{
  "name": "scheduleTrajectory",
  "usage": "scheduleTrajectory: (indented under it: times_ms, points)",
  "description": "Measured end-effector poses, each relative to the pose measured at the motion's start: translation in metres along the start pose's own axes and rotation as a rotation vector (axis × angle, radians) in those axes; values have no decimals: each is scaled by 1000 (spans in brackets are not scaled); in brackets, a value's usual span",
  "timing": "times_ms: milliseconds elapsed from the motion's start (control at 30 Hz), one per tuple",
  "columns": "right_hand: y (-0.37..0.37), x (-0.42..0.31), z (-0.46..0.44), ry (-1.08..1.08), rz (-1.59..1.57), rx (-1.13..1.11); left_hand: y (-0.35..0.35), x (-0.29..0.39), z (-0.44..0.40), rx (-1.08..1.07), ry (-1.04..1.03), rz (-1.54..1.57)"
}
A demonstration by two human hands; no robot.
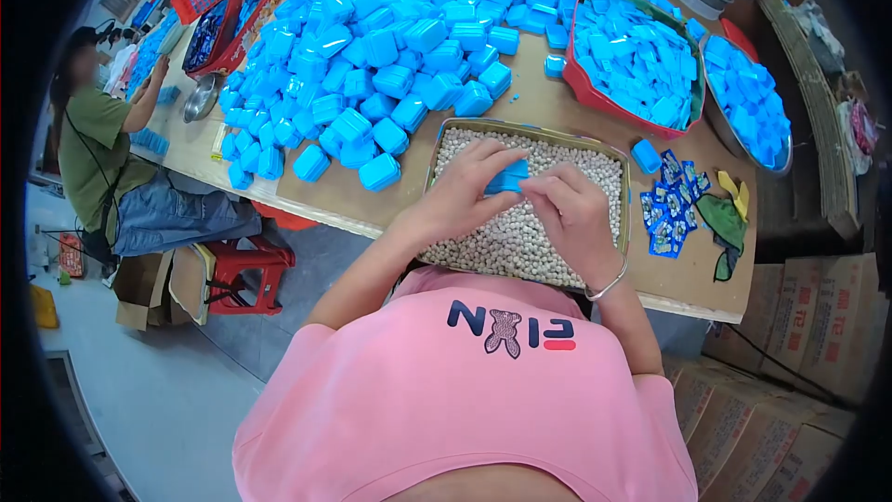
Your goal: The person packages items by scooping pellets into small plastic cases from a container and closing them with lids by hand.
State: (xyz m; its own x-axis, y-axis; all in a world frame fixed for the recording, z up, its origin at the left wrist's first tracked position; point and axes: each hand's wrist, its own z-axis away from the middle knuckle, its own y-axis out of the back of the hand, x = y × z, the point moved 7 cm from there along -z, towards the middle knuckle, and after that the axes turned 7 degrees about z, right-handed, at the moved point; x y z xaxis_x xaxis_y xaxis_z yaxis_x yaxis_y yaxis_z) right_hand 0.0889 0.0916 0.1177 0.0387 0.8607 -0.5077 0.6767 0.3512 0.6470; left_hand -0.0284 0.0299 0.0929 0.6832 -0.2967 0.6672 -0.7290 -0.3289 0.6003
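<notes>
My left hand (467,188) is closed round a small blue case (508,177) above a tray (625,214) filled with small pale pellets (492,240). The fingertips of my right hand (569,209) pinch together at the right end of the same case; whether they hold anything else is too small to tell. A large heap of blue cases (372,65) lies beyond the tray. One single blue case (646,156) sits just right of the tray, beside a group of small blue printed packets (671,204).
A red basket (581,84) and a metal bowl (788,163), both full of blue pieces, stand at the back right. Green and yellow scraps (725,223) lie near the right edge. A person (102,130) works at far left, near a red stool (251,274). Cartons (808,316) stand right.
</notes>
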Motion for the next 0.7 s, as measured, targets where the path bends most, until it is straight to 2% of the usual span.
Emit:
scheduleTrajectory:
  times_ms: [167,233,267,300,367,600,700]
  points:
    - [4,10,-1,-53,-44,117,-15,-7,5,96,85,259]
    - [-10,35,3,-214,-447,16,-20,-9,3,106,86,271]
    - [-13,38,7,-215,-445,17,-21,-10,1,117,87,278]
    - [-21,45,12,-296,-598,-16,-26,-9,0,116,84,278]
    - [-29,49,17,-384,-816,-60,-19,-10,2,341,62,313]
    - [-26,43,20,-226,-748,88,-26,-12,5,399,-19,353]
    - [-18,37,18,-159,-520,107,-24,-3,10,472,-2,214]
